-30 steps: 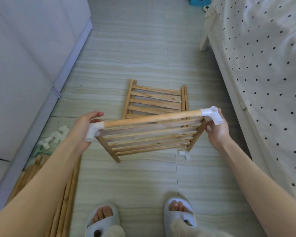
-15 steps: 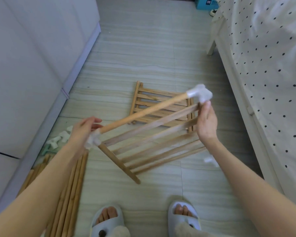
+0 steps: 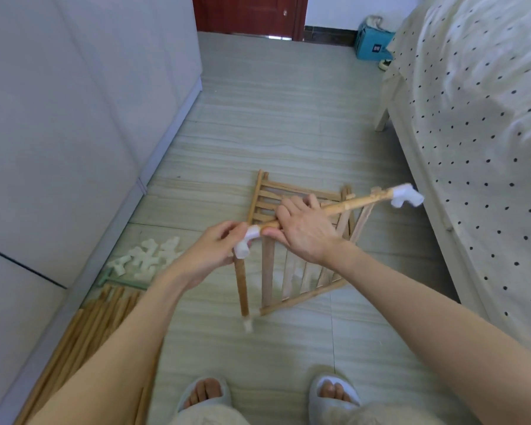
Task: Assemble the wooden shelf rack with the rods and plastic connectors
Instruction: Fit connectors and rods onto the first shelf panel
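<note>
I hold the shelf (image 3: 292, 271) tilted above the floor (image 3: 288, 118) so its corner faces me — my left hand (image 3: 209, 256) pinches the connector (image 3: 248, 240), my right hand (image 3: 301, 228) wraps the rod (image 3: 350, 205) beside it (to seat the joint, I judge). Spare connectors (image 3: 154, 256) lie left.

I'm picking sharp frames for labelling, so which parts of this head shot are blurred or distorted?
Head view: the far white connector and the small one at the bottom of the leg are motion-smeared; the left hand and right hand are fairly sharp; the wide lens bends the wardrobe and bed edges; light is soft, without glare.
</note>
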The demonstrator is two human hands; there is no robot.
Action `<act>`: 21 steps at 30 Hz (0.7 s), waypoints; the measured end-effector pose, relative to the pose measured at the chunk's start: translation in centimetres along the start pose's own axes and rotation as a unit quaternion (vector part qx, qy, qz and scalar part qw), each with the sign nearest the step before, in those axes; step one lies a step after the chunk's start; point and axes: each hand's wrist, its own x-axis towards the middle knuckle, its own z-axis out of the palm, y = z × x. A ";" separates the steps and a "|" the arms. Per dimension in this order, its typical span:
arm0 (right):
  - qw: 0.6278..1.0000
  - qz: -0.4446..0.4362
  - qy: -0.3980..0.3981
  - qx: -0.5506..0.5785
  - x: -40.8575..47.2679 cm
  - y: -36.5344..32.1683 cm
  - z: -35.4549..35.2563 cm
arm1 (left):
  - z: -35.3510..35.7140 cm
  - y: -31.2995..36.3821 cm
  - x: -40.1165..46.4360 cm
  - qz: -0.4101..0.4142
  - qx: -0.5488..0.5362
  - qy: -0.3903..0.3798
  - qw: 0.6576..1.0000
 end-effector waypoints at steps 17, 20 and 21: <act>0.994 0.056 0.096 0.000 -4.8 4.2 0.2 | -3.3 -3.5 0.0 0.036 -0.110 0.003 0.993; 0.995 0.013 0.093 -0.026 -3.8 3.6 -1.3 | -4.3 -4.0 -1.0 0.040 -0.084 0.029 0.995; 0.995 0.005 0.096 -0.040 -3.3 3.2 -1.9 | -4.7 -4.0 -1.4 0.046 -0.046 0.058 0.996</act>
